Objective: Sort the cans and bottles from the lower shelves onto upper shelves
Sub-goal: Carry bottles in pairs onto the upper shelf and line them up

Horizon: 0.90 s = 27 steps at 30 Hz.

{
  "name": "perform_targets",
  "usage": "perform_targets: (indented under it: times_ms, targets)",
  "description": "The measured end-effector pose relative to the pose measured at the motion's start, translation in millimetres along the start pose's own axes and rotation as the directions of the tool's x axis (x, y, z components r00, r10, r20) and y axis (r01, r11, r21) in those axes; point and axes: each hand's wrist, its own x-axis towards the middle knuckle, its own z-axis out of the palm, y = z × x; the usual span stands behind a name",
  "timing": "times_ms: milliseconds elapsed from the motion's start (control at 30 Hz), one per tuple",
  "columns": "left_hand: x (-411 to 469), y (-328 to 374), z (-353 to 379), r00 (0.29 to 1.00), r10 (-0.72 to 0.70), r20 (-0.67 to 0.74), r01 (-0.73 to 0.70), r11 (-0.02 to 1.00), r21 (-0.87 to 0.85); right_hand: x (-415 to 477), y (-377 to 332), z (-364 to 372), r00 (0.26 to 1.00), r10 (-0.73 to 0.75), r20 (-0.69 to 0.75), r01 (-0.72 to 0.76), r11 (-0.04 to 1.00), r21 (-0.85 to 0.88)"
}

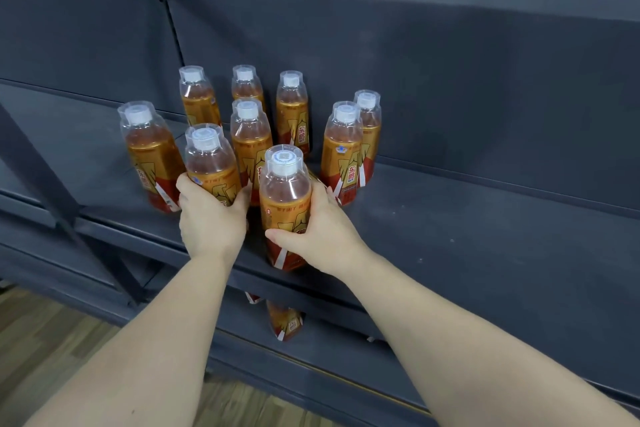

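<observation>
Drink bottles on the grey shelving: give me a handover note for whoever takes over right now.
Left hand grips the left front bottle. Right hand grips the right front bottle at the shelf's front edge.
Done: seven other bottles stand on this upper shelf.
Left: release both, then fetch the lower-shelf bottle. At least one shows below.

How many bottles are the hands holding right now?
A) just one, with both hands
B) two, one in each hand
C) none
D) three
B: the left hand grips one orange bottle and the right hand grips the front bottle beside it, with the fingers of each hand curled round its own bottle.
</observation>
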Motion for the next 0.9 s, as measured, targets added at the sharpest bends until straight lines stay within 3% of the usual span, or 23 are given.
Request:
perform_targets:
  times_ms: [367,900]
  targets:
    - [-27,0,-12,0.997,0.062,0.043,-0.062,0.998,0.002,-23,1,-9,0.996,0.024,-0.081,-0.017,0.997,0.081]
    - [-53,1,-15,0.994,0.069,0.082,-0.071,0.997,0.023,-38,-1,-13,0.991,0.113,-0.075,-0.104,0.988,0.114]
